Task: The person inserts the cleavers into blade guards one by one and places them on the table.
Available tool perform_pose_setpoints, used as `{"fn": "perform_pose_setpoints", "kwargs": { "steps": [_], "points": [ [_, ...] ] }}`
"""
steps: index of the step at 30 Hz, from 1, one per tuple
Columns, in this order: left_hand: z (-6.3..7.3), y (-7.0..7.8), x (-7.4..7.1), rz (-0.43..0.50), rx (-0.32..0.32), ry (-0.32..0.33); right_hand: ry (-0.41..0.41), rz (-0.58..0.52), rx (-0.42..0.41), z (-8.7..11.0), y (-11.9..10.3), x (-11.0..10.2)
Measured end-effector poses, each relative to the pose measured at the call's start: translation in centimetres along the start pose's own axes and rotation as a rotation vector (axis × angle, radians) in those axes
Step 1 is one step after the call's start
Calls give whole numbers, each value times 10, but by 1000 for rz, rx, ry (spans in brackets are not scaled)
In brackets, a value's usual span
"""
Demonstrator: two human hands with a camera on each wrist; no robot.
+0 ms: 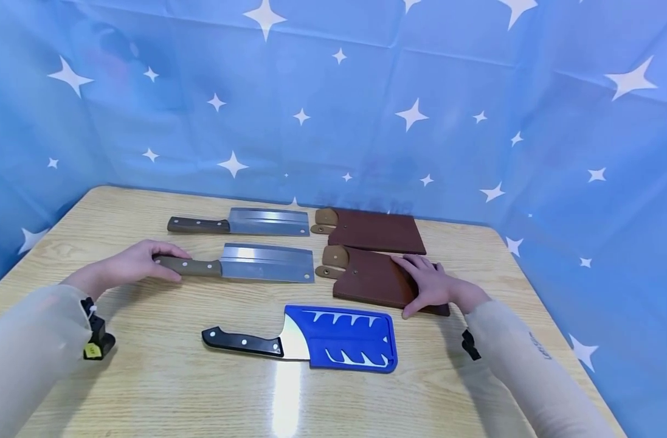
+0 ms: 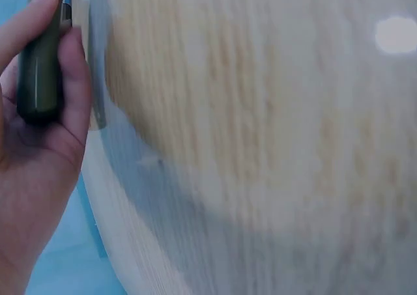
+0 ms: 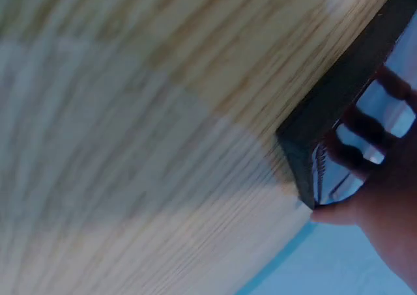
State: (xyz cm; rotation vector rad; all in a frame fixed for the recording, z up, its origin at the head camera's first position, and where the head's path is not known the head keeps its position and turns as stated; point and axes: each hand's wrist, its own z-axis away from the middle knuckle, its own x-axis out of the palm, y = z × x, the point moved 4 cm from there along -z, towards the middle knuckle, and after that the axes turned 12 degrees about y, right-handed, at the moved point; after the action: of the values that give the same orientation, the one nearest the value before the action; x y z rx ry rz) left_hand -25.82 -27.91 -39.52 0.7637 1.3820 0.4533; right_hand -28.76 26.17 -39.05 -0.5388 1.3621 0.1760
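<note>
My left hand [image 1: 141, 263] holds the rear of the olive-brown handle of a cleaver [image 1: 267, 263] lying on the table. In the left wrist view, the thumb and fingers are around that handle [image 2: 40, 80]. On the right, my right hand [image 1: 433, 285] spans the nearer brown knife sheath [image 1: 366, 277], thumb at its near edge and fingers at the far edge. The right wrist view shows the thumb [image 3: 335, 213] at a corner of the sheath [image 3: 326, 103]. The cleaver's blade points toward the sheath's tan strap end, a small gap between them.
Behind lie a second cleaver [image 1: 267, 221] with a dark handle and another brown sheath [image 1: 377, 231]. Nearer me, a black-handled cleaver [image 1: 242, 342] sits in a blue blade cover [image 1: 346, 340]. The wooden table [image 1: 202, 401] meets a blue star-patterned cloth [image 1: 333, 121] at the back.
</note>
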Motion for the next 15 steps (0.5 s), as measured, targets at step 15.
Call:
{"fn": "perform_pose_setpoints", "kwargs": {
  "steps": [15],
  "points": [
    [14,-2,-8,150,-23,5,87,9,-57,10,2,-7]
  ]
}}
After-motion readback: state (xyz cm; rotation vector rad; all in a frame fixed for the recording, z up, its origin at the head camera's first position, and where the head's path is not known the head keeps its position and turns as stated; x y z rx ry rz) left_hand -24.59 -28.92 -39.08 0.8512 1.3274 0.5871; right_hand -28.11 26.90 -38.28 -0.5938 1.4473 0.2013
